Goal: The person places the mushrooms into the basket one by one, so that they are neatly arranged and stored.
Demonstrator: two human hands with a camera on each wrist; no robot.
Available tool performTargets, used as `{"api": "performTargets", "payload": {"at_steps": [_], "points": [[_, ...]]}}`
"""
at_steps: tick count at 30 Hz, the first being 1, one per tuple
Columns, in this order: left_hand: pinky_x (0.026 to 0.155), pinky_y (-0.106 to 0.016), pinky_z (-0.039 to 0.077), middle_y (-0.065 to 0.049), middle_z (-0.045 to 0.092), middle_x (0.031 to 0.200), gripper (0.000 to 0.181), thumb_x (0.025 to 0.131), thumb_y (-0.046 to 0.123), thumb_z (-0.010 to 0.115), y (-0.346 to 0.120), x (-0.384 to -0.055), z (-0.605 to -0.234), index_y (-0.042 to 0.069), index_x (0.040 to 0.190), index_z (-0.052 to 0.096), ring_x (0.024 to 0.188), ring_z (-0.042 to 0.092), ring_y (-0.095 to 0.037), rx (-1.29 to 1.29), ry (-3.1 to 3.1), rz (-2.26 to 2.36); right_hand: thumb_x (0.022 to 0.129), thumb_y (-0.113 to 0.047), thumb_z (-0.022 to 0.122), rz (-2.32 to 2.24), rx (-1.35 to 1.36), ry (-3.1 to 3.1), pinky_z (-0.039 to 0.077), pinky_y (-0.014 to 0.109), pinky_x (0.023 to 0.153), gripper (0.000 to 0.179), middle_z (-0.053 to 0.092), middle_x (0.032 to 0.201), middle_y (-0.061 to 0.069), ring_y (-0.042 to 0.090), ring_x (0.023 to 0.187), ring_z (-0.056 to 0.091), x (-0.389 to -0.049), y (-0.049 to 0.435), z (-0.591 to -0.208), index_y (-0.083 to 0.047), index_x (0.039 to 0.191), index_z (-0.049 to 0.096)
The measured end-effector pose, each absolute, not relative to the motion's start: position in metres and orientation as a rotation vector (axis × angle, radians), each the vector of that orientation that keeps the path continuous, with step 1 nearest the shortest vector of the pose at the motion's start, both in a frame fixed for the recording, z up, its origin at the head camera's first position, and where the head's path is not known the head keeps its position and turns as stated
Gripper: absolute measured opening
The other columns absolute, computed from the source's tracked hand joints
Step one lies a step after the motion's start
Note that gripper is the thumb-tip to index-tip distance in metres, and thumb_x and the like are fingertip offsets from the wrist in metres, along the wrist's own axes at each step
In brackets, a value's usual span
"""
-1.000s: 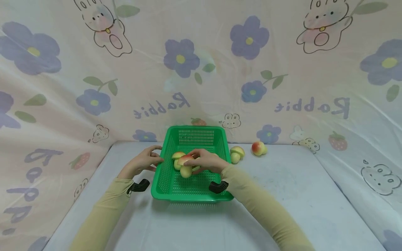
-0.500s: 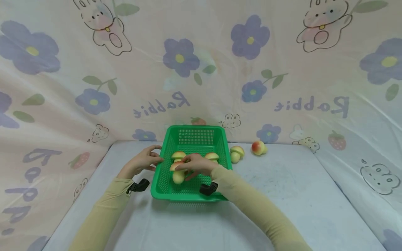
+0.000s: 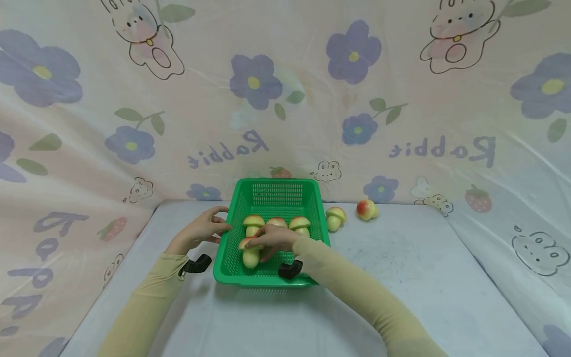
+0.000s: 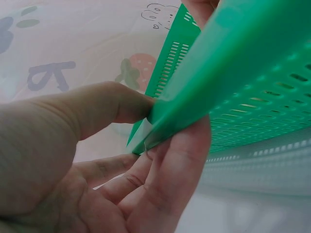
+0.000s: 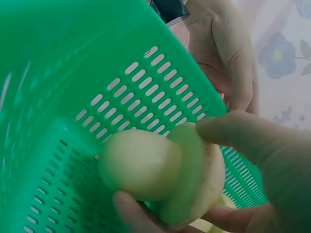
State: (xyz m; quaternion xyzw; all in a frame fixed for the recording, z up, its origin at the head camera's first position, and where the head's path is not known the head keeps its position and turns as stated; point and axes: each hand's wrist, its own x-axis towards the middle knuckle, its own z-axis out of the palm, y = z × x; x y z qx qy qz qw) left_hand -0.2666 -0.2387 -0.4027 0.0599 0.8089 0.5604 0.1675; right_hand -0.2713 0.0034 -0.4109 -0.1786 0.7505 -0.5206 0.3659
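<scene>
a pale yellow-green, mushroom-shaped piece with a rounded, red-tinged cap (image 3: 251, 259) is inside the basket, toward its near left part, cap away from the person and plump stem toward them. the bare right hand (image 3: 275, 239) comes at it from the right and pinches it by the cap: the thumb presses on one side, curled fingers support the other, opened only as wide as the piece. whether the stem touches the basket floor i cannot tell.

the left hand (image 3: 202, 230) is to the left of that piece, outside the basket, with the basket wall between them. its thumb lies on the rim and its bent fingers are tucked beneath, gripping the edge of the green, rectangular, perforated plastic basket (image 3: 267, 282).

behind the held piece, three similar mushroom shapes make a row across the basket: a left one (image 3: 254, 221), a middle one (image 3: 277, 221) partly hidden by the right hand, and a right one (image 3: 300, 224). outside, just beside the right wall, stands another yellow-green mushroom (image 3: 335, 218); farther right, a red-capped mushroom (image 3: 367, 210) lies on its side. both are on the white-covered table (image 3: 446, 287), well apart from the left hand. behind hangs a pale cloth printed with purple flowers and rabbits (image 3: 303, 119).
</scene>
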Motion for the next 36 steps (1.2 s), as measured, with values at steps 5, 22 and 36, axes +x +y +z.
{"api": "performTargets", "payload": {"at_steps": [5,22,36], "points": [[0.066,-0.039,0.057,-0.019,0.059,0.106,0.066,0.095,0.009,0.06,-0.2395,-0.2666,-0.4041,0.005,0.149,0.022,0.075,0.061,-0.021,0.184,2.305,1.591,0.09,-0.019,0.068,-1.307,-0.435,1.951,0.056,0.045,0.078,0.032,0.06,0.104,0.013,0.028,0.088,0.065,-0.2717,0.0005,-0.412,0.003,0.112,0.06],[0.067,-0.04,0.057,-0.018,0.059,0.107,0.066,0.094,0.01,0.061,-0.2406,-0.2691,-0.4058,0.008,0.149,0.025,0.075,0.062,-0.021,0.16,2.303,1.596,0.092,-0.015,0.065,-1.249,-0.435,1.952,0.054,0.046,0.083,0.02,0.062,0.103,0.01,0.035,0.093,0.065,-0.2747,-0.0009,-0.415,0.002,0.103,0.067],[0.067,-0.04,0.058,-0.023,0.058,0.11,0.066,0.095,0.01,0.06,-0.2398,-0.2665,-0.4053,0.007,0.15,0.022,0.076,0.063,-0.022,0.175,2.301,1.597,0.091,-0.015,0.066,-1.22,-0.433,1.979,0.055,0.048,0.079,0.021,0.061,0.102,0.014,0.044,0.092,0.063,-0.2745,0.0034,-0.4151,0.003,0.101,0.063]]}}
